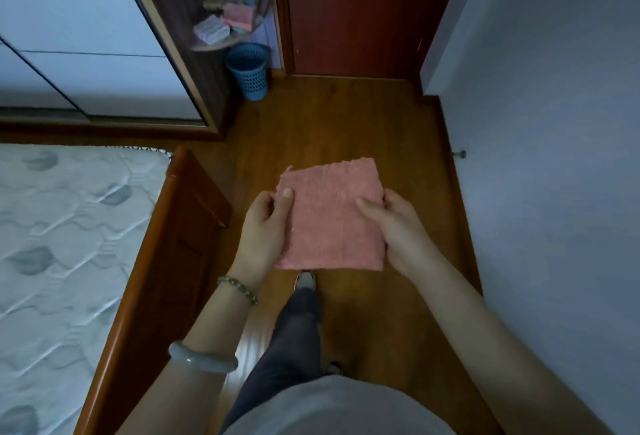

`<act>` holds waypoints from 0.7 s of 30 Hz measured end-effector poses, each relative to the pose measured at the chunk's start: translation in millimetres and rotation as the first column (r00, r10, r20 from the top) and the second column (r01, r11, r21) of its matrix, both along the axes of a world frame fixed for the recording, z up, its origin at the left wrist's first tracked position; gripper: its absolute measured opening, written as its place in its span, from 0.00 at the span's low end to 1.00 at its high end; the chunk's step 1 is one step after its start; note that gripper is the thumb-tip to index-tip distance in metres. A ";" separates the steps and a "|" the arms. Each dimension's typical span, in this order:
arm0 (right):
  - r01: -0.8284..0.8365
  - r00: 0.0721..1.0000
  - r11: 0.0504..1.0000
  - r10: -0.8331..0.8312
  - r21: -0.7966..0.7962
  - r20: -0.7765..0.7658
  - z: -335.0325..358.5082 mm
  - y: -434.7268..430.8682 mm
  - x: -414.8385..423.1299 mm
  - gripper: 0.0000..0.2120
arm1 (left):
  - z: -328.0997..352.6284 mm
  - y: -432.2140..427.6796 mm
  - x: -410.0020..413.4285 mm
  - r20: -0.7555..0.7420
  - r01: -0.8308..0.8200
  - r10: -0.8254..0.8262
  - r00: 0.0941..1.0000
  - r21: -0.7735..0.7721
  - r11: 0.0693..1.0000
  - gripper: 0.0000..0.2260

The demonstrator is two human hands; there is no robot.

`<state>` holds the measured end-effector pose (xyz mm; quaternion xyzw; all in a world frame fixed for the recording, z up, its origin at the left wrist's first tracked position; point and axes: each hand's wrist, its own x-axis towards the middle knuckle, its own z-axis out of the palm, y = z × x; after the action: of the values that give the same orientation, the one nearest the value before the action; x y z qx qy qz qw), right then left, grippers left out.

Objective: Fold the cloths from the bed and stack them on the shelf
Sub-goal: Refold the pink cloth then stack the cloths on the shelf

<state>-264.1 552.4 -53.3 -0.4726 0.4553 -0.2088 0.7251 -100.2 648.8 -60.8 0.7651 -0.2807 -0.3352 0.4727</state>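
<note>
1. Held item. The pink cloth (332, 216) is folded into a rough square and held flat in the air above the wooden floor (346, 115), at the centre of the view. It is not on the bed (69, 226) and not on the shelf (232, 43).

2. Left hand (266, 230). It grips the left edge of the pink cloth. The thumb lies on top of the cloth near the far left corner; the fingers (268, 200) are curled at the edge and clamped on the cloth.

3. Right hand (401, 226). It grips the right edge. The thumb lies flat on the upper face, pointing left; the other fingers wrap the edge and pass underneath, where they are hidden.

4. Surroundings.
- The bed lies to the left, with its wooden bed frame (156, 261) between the mattress and the floor.
- The shelf is far and left of the cloth, well apart from it, set beside the wardrobe (86, 36). It carries several stacks of folded cloths (225, 15).
- A blue basket (247, 70) stands on the floor directly below the shelf.
- A closed door (356, 11) is at the far end; a wall (554, 122) runs along the right.

5. Path. Between the cloth and the shelf lies floor. The corner of the bed frame juts in from the left, and the basket is beneath the shelf edge.
</note>
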 end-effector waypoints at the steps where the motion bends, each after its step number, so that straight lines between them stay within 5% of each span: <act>1: -0.002 1.000 1.000 0.002 0.000 0.004 -4.5 -23.5 12.1 0.21 | -3.0 -22.2 11.9 0.001 -0.007 0.007 1.000 -0.003 1.000 0.15; 12: -0.007 0.999 0.999 0.006 -0.040 -0.032 -6.2 -261.0 156.7 0.28 | -0.7 -259.3 150.2 0.113 -0.044 0.041 0.993 0.024 0.999 0.16; 21: -0.123 0.992 0.991 0.121 -0.049 -0.040 -18.0 -425.2 235.4 0.25 | -11.4 -405.0 217.2 0.061 -0.194 0.191 0.980 0.049 0.980 0.15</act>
<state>-28.7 127.2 -71.3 -0.5218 0.4335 -0.1671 0.7155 117.0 243.8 -72.2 0.8103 -0.2092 -0.2740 0.4738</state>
